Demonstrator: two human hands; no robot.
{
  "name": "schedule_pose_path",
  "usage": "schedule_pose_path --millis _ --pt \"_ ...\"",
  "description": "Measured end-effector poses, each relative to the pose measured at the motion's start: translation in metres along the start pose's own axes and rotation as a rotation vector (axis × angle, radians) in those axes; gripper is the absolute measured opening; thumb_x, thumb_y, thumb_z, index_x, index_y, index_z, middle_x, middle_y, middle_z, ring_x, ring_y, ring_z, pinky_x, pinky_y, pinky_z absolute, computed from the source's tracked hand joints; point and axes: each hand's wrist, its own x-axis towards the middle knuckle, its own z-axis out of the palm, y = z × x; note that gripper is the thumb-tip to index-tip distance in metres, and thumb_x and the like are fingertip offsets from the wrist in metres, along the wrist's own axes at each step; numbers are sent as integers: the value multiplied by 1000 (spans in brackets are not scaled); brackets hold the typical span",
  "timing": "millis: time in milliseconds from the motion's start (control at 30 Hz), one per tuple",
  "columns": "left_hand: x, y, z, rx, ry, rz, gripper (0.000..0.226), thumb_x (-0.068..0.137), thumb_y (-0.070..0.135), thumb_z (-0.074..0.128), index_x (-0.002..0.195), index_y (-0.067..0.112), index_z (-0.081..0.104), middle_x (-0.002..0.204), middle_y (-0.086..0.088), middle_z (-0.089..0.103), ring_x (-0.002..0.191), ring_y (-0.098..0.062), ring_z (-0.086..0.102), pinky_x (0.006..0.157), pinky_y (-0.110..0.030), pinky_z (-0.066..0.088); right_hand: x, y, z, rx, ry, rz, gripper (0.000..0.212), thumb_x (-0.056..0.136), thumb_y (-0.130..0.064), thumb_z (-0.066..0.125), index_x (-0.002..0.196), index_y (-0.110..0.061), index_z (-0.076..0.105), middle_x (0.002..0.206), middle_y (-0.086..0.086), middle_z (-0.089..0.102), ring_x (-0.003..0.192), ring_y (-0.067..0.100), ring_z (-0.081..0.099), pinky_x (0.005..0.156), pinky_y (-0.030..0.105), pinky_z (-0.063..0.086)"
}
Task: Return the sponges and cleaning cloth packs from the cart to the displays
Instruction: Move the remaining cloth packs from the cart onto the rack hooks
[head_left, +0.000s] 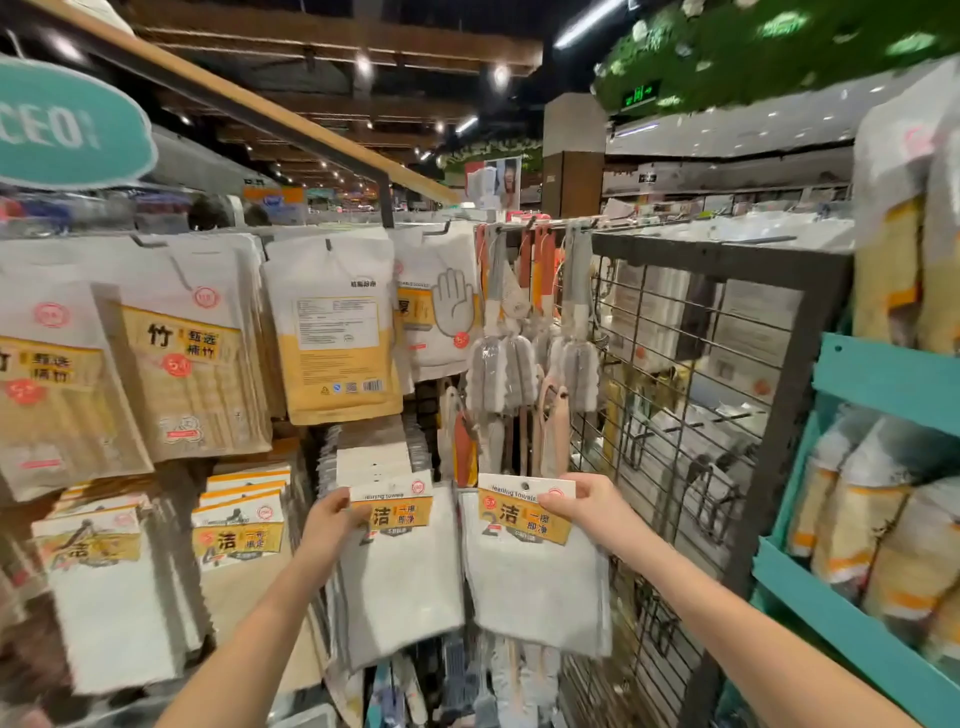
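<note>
Pinching white cloth pack (535, 582) by yellow-labelled header: right hand (576, 501); left hand (332, 525) grips matching pack (405, 587).

Matt grey cloth packs (535, 587) with glossy paper headers; dark metal wire rack (691, 395).

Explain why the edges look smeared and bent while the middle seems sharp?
Head view: the wide-angle lens bows the wooden rail and smears the margins, so the teal sign and shelf packs blur; the cloth pack in the right hand reads clearly; ceiling lamps flare white.
</note>
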Motion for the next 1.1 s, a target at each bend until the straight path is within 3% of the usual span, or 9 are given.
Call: schedule_pose_path --millis 100,200,400,567,667,833,933,1033,1100 --pt "19 -11 -2 27 24 -32 9 89 5 61 97 4 65 94 -13 71 91 -32 67 84 -45 51 4 6 -4 -15 3 17 12 83 -27 71 94 -23 71 91 -6 75 88 8 70 85 30 55" --pt "31 -16 2 102 2 -21 6 88 7 62 93 7 64 91 -10 71 89 -31 67 86 -49 51 9 8 -5 -39 16 38 10 82 -28 72 91 -24 71 91 -6 75 87 9 70 87 34 55" --pt "28 -18 1 94 -39 19 5 92 6 57 95 5 61 91 -10 70 88 -28 66 78 -38 50 25 1 0 -53 6 45 9 82 -29 72 89 -23 71 89 -5 75 87 9 70 86 35 56" --pt "21 -29 -17 25 -67 4 19 94 5 54 109 15 61 101 -3 73 95 -21 69 85 -35 52 32 -9 14 -77 -25 0 19 84 -28 69 96 -13 71 91 -2 75 86 10 70 84 31 54" --pt "20 -29 -22 22 -76 -5 23 95 5 53 113 16 60 103 -1 73 96 -17 69 80 -27 52 35 -10 23 -70 -31 3 21 85 -30 69 95 -12 71 90 -3 75 86 10 70 83 32 53" --pt "18 -33 -22 17 -44 -41 25 95 6 52 118 16 57 105 -2 71 94 -13 68 72 -20 50 41 -16 39 -57 -70 -5 21 87 -24 67 99 -7 69 90 -1 75 74 2 69 73 25 57" --pt "22 -29 -13 99 41 -44 23 94 5 53 115 11 59 105 -3 69 90 -15 66 66 -18 47 45 -16 47 -48 -79 7 20 89 -20 64 101 -4 67 94 5 73 50 -9 59 45 9 43" --pt "28 -21 -3 183 128 -57 16 92 0 53 106 7 57 95 -4 64 74 -12 60 58 -20 45 47 -13 52 -48 -79 4 23 86 -22 68 102 -5 68 94 0 74 73 -2 68 59 9 49" --pt "36 -22 0 265 164 -79 17 91 3 54 107 7 58 92 -5 64 75 -17 60 65 -28 50 47 -12 54 -43 -85 7 18 86 -23 69 98 -10 70 92 -3 74 85 6 70 73 18 55"
